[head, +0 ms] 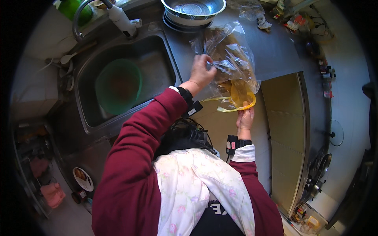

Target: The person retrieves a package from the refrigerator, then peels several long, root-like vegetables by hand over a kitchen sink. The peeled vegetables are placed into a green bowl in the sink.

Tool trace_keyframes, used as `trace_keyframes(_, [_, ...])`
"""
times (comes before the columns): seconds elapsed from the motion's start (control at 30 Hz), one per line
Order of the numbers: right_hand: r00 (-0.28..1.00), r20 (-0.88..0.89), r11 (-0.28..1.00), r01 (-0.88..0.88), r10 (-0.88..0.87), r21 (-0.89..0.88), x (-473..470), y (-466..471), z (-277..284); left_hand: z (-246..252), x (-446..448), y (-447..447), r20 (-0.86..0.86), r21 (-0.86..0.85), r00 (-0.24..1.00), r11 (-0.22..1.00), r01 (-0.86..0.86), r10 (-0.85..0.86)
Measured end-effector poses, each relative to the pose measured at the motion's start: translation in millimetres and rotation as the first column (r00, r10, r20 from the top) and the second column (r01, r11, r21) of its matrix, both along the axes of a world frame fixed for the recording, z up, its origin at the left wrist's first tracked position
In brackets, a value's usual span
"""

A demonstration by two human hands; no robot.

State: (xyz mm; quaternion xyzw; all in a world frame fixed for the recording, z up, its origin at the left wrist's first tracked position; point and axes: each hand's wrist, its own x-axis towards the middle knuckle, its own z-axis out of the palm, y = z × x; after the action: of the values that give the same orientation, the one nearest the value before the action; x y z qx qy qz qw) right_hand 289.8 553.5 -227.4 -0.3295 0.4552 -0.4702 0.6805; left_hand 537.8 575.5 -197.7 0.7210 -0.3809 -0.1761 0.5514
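Over the counter's front edge, a clear plastic bag [236,56] with brownish contents is stretched between my hands. My left hand [202,70] pinches the clear film at the bag's left side between thumb and fingers. Below and to the right, my right hand [245,118] grips a yellow plastic band [251,101] at the bag's lower end. Loose pale yellow strips [227,109] trail left from that band. Folds and glare hide what exactly the bag contains.
Left of the bag is a steel sink [156,62] holding a green basin [118,85], beneath a faucet [122,22]. A metal colander [193,8] stands behind the bag. Crumpled clear plastic [246,10] lies at the back. A plate with food [83,178] sits at lower left.
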Motion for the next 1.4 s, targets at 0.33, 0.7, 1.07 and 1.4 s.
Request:
trace_keyframes(0.33, [0.995, -0.051, 0.988, -0.097, 0.091, -0.123, 10, -3, 10, 21, -44, -6, 0.429, 0.268, 0.878, 0.958, 0.101, -0.212])
trace_keyframes(0.7, [0.998, 0.034, 0.996, 0.053, -0.051, -0.069, 18, -9, -2, 20, -42, 0, 0.362, 0.250, 0.922, 0.967, 0.046, -0.138])
trace_keyframes(1.07, [0.993, 0.047, 0.985, -0.105, 0.112, -0.134, 13, -16, -9, 17, -54, -3, 0.376, 0.318, 0.903, 0.944, 0.085, -0.208])
trace_keyframes(1.4, [0.999, 0.042, 0.998, 0.020, -0.018, -0.056, -5, -13, -9, 26, -61, -13, 0.515, 0.011, 0.857, 0.999, 0.030, -0.032])
